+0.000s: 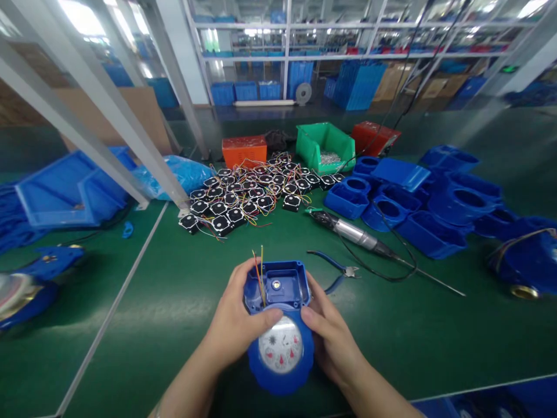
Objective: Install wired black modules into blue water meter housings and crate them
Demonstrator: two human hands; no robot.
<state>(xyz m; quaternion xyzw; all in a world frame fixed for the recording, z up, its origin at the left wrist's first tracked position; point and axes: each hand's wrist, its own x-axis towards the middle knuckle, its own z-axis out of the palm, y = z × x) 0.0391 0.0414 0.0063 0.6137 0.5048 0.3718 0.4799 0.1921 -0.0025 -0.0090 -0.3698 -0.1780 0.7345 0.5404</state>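
Both hands hold a blue water meter (281,380) at the front of the green bench. Its round dial with red pointers faces up, below an open rectangular housing (285,283). Red and yellow wires (260,278) stick up from the housing's left side. My left hand (237,316) wraps the left side, its thumb on the dial's upper rim. My right hand (328,328) grips the right side, thumb near the joint between housing and dial. The fingers under the meter are hidden. Just beyond my right hand lie blue-handled cutting pliers (339,270), their jaws pointing right.
Black wired modules (248,191) lie heaped ahead. Behind them stand an orange box (244,151) and a green bin (326,148) of small metal parts. An electric screwdriver (357,234) lies right, beside piled blue housings (435,197). Another meter (21,296) sits at left.
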